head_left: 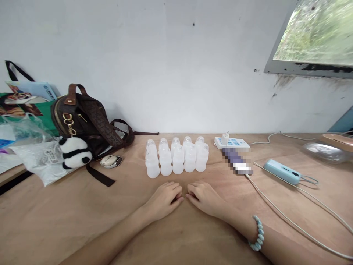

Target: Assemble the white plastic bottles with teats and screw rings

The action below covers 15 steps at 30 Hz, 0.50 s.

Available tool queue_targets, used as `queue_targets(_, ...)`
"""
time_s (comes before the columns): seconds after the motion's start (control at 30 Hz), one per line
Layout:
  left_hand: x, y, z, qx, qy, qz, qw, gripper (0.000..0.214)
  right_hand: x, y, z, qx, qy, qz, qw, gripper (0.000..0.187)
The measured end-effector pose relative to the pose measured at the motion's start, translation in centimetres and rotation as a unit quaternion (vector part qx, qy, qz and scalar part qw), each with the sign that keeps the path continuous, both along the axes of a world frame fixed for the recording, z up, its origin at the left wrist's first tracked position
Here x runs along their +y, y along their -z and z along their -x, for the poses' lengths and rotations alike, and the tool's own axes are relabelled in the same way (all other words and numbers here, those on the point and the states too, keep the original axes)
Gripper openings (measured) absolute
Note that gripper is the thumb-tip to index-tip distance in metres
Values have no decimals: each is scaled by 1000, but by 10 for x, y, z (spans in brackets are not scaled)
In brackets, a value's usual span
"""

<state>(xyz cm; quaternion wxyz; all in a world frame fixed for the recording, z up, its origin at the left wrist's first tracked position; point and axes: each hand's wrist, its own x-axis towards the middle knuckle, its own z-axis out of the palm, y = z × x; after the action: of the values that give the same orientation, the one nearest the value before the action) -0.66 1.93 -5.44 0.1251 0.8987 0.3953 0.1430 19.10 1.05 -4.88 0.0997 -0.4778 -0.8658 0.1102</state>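
My left hand [167, 198] rests on the wooden table [171, 243] with its fingers curled in. Just to the right lies my right hand [202, 197], its fingers curled as well, a small gap between the two. Neither hand shows anything held. Beyond them stand several small white frosted bottles [178, 162] with clear domed tops, upright in two rows close together. The hands are near the front row without touching it. A beaded bracelet [257, 233] circles my right wrist.
To the left sit a dark backpack [79, 114], a panda plush [74, 152], a plastic bag [41, 158] and a watch [111, 161]. A power strip [231, 142], a blurred-out phone [237, 161], a blue power bank [282, 172] and a white cable [286, 221] lie right.
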Motion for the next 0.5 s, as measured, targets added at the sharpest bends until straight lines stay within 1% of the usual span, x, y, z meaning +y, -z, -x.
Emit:
queue_targets(0.2,1,0,2,-2,14,13,1000,21,2,-1,-5,1,-12,7,1000,21)
queue_targets(0.37,1,-3,2,13,9,38,999,21,3,-1,-6,3,-18,11,1000,20)
queue_targets(0.5,1,-4,3,10,13,41,999,22,4,0,-7,6,-23,14,1000,20)
